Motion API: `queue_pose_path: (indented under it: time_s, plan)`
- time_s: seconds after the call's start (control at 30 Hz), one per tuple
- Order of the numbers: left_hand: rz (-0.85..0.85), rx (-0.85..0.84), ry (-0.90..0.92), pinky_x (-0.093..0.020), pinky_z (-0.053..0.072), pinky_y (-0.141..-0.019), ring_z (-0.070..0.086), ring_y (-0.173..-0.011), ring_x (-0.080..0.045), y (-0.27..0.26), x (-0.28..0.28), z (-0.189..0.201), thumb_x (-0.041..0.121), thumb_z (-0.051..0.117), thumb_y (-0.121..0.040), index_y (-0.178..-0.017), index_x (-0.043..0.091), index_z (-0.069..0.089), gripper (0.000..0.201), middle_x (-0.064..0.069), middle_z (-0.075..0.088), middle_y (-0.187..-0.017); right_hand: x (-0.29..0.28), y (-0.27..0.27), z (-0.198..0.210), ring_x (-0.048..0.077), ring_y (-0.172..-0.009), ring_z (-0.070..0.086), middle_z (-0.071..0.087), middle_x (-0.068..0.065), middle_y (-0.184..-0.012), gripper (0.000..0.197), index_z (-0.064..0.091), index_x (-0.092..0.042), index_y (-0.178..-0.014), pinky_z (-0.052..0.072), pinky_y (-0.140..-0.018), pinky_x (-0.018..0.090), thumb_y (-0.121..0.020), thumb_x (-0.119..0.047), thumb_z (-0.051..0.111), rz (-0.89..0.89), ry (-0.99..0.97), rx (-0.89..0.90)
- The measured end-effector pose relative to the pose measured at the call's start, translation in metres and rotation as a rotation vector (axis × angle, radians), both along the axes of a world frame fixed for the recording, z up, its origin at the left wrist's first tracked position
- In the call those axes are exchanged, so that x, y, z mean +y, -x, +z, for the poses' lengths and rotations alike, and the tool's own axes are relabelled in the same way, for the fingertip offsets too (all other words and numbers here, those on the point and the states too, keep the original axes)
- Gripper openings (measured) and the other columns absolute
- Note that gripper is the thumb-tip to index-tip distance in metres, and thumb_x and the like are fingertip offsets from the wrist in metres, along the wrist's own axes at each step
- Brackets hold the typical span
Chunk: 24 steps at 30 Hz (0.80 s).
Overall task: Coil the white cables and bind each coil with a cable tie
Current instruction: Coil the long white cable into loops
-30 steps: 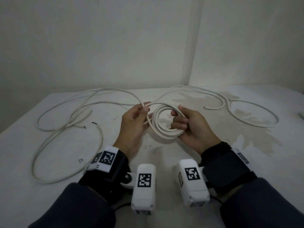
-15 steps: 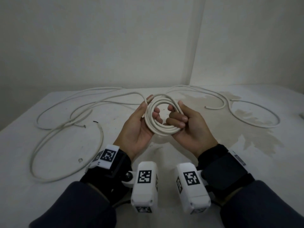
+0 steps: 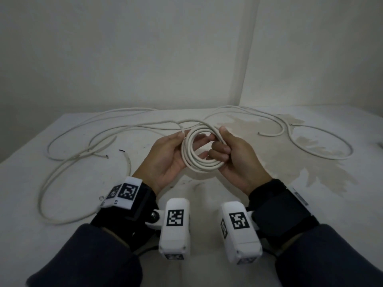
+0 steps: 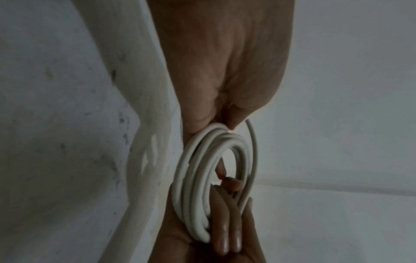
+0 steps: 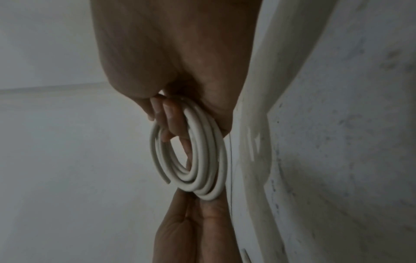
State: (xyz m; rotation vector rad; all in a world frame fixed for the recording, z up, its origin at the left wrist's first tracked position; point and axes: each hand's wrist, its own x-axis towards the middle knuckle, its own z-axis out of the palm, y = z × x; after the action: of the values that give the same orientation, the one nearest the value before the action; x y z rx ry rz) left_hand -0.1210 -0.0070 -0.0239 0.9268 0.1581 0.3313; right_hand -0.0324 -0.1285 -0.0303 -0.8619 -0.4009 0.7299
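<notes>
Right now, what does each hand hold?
Left hand: fingers support the white cable coil.
Right hand: grips the same coil.

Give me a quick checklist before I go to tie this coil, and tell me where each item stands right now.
1. Coil wound into tidy loops: ok, several turns lie together.
2. Right hand holds the coil: ok, its fingers curl through the ring.
3. Left hand steadies the other side: ok, its fingers hold the coil's left edge.
4. Free cable end tucked in: not ok, it sticks out at the left thumb.
5. Cable tie within reach: cannot tell, none shows in any view.
6. Other cables clear of the coil: ok, they lie loose on the table.
</notes>
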Motion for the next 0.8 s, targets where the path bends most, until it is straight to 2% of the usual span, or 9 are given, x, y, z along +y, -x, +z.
queue_pose_path:
  time_s: [0.07, 0.2, 0.3, 0.4, 0.53, 0.63, 0.8]
  plan:
    - [-0.025, 0.003, -0.001, -0.042, 0.054, -0.088, 0.065, -0.109, -0.025, 0.001, 0.001, 0.001, 0.014, 0.034, -0.101, -0.129, -0.01, 0.049, 0.04, -0.027, 0.059, -0.125, 0.0, 0.001, 0.0, 0.004, -0.039, 0.027, 0.03, -0.008, -0.045, 0.033, 0.055, -0.008, -0.078, 0.021, -0.059, 0.025, -0.101, -0.026, 0.04, -0.001, 0.016, -0.05]
    - [0.055, -0.004, -0.106, -0.044, 0.055, -0.081, 0.064, -0.098, -0.024, 0.001, 0.006, 0.002, 0.012, 0.039, -0.1, -0.118, -0.002, 0.058, 0.03, -0.017, 0.065, -0.111, -0.001, -0.002, 0.001, 0.004, -0.037, 0.026, 0.031, -0.008, -0.044, 0.036, 0.052, -0.006, -0.076, 0.023, -0.048, 0.017, -0.101, -0.027, 0.039, -0.01, 0.071, -0.069]
    - [0.053, -0.051, -0.118, -0.046, 0.057, -0.081, 0.063, -0.097, -0.026, 0.004, 0.008, 0.004, 0.011, 0.039, -0.099, -0.112, -0.002, 0.06, 0.027, -0.016, 0.065, -0.107, -0.003, -0.004, 0.003, 0.004, -0.039, 0.025, 0.03, -0.008, -0.044, 0.037, 0.051, -0.006, -0.076, 0.019, -0.05, 0.021, -0.102, -0.027, 0.038, 0.024, 0.099, -0.106]
    - [0.035, -0.069, -0.129, -0.051, 0.055, -0.083, 0.063, -0.097, -0.027, 0.008, 0.013, 0.006, 0.011, 0.039, -0.098, -0.112, -0.007, 0.058, 0.03, -0.017, 0.065, -0.109, -0.002, -0.002, 0.003, 0.004, -0.038, 0.026, 0.035, -0.009, -0.043, 0.035, 0.051, -0.005, -0.077, 0.02, -0.052, 0.021, -0.102, -0.026, 0.039, -0.024, 0.073, -0.095]
    - [0.063, 0.035, -0.082, -0.044, 0.06, -0.07, 0.068, -0.088, -0.026, 0.009, 0.016, 0.006, 0.012, 0.039, -0.1, -0.098, -0.001, 0.063, 0.027, -0.013, 0.069, -0.098, -0.001, -0.002, 0.005, 0.003, -0.04, 0.028, 0.046, -0.008, -0.048, 0.032, 0.051, -0.008, -0.079, 0.027, -0.043, 0.014, -0.103, -0.024, 0.039, -0.168, -0.007, -0.013]
    - [0.082, 0.163, -0.07, -0.04, 0.061, -0.067, 0.066, -0.084, -0.03, 0.009, 0.012, 0.002, 0.012, 0.039, -0.101, -0.094, -0.001, 0.059, 0.025, -0.018, 0.061, -0.094, -0.001, -0.005, 0.005, 0.004, -0.038, 0.03, 0.049, -0.007, -0.05, 0.031, 0.05, -0.008, -0.077, 0.028, -0.039, 0.013, -0.103, -0.023, 0.04, -0.278, -0.053, 0.075]
    - [-0.01, 0.187, -0.114, -0.025, 0.057, -0.056, 0.063, -0.059, -0.018, 0.009, 0.004, 0.004, 0.011, 0.039, -0.101, -0.088, 0.002, 0.057, 0.024, -0.01, 0.054, -0.066, -0.002, -0.008, 0.004, 0.004, -0.04, 0.03, 0.047, -0.008, -0.046, 0.03, 0.05, -0.01, -0.08, 0.033, -0.042, 0.014, -0.103, -0.026, 0.04, -0.332, -0.107, 0.142]
